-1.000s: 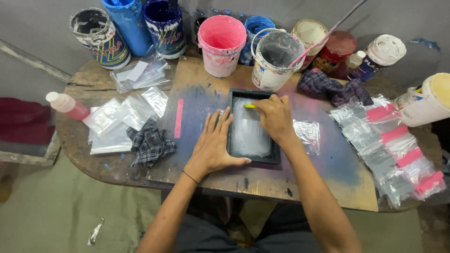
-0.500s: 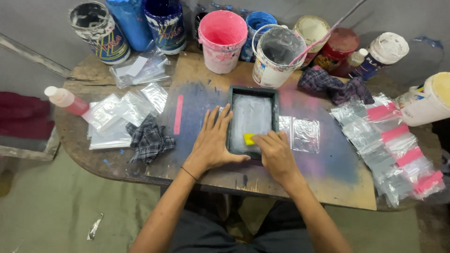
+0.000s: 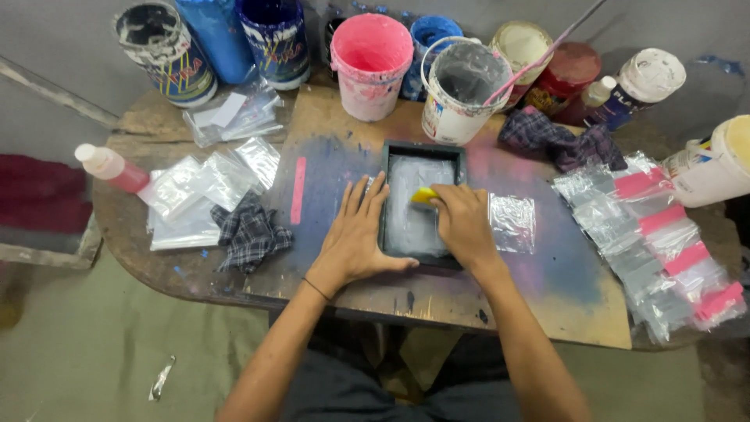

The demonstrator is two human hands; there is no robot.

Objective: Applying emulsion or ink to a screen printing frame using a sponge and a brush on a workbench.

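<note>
Pressing flat on the table [image 3: 234, 289], the left hand [image 3: 355, 238] lies open with fingers spread, its thumb and palm edge against the left side of a small dark-framed printing screen [image 3: 422, 205], seemingly to keep the frame from sliding. The right hand [image 3: 462, 223] is closed around a small yellow squeegee [image 3: 424, 195] and rests on the pale mesh in the upper half of the frame, so one hand steadies while the other works the tool across the screen. The frame sits near the front edge of the table, over a patch stained blue and pink, within easy reach of both arms. Just right of the frame lies a clear plastic bag [image 3: 512, 221], and farther right a row of clear bags with pink strips [image 3: 656, 234] is spread out overlapping, each strip left uncovered, possibly so that wet print does not touch. To the left, a heap of plain clear bags [image 3: 195, 195] sits beside a checked rag [image 3: 250, 232], a red-filled squeeze bottle [image 3: 109, 166] and a loose pink strip [image 3: 298, 190] near the left hand. Along the back edge stand the pots: a pink bucket [image 3: 371, 62], a white bucket [image 3: 461, 86] with a stick leaning in it, and blue tubs [image 3: 273, 39], kept behind the work yet close. A second dark rag [image 3: 558, 141] lies near the white bucket.
</note>
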